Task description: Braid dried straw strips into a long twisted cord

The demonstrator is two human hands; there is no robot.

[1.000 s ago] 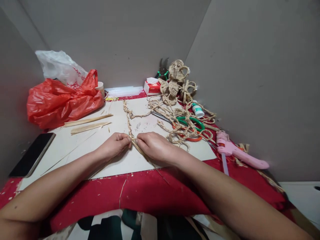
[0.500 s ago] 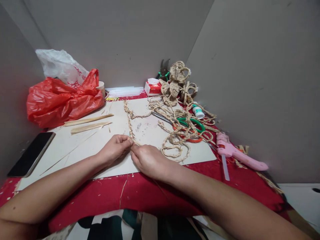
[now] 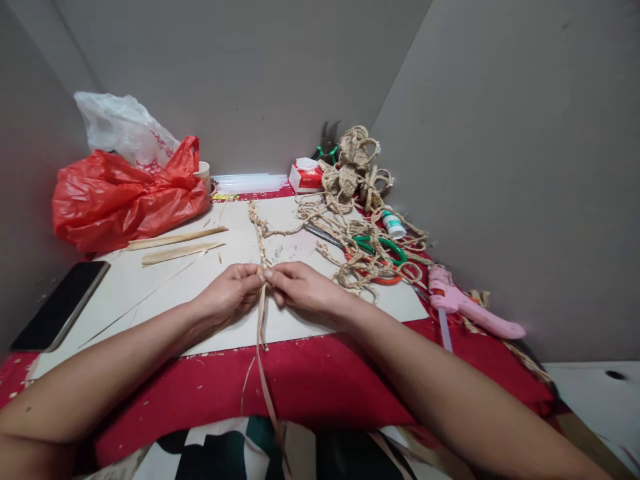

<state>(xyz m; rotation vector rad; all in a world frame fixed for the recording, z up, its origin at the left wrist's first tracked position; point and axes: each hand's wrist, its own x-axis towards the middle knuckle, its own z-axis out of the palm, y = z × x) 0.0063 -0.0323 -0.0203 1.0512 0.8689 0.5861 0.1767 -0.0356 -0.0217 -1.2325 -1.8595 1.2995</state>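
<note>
A tan braid of dried plant fibre [image 3: 261, 245] runs down the middle of a white board [image 3: 295, 313]. At its near end my left hand [image 3: 234, 288] pinches it between thumb and fingers. Directly beside it, my right hand [image 3: 300, 288] is closed on the same braid end, the fingertips of both hands nearly touching. From between them a long flat fibre strip [image 3: 263, 373] hangs over the front edge toward my lap. Dried fibre strips [image 3: 180, 255] lie left of the braid. My fingers hide the exact crossing of the strands.
Twisted rope [image 3: 345, 273] lies tangled over green- and orange-handled scissors [image 3: 380, 250] on the right. Beyond it rest a pink glue gun [image 3: 463, 303] and a small white bottle [image 3: 394, 225]. A phone [image 3: 63, 307] and a red plastic bag [image 3: 125, 200] occupy the left; a tissue pack [image 3: 306, 177] stands behind.
My right hand has moved up and turned, its fingertips now higher on the braid. A long fibre strip now hangs down between my hands. My left hand has barely shifted.
</note>
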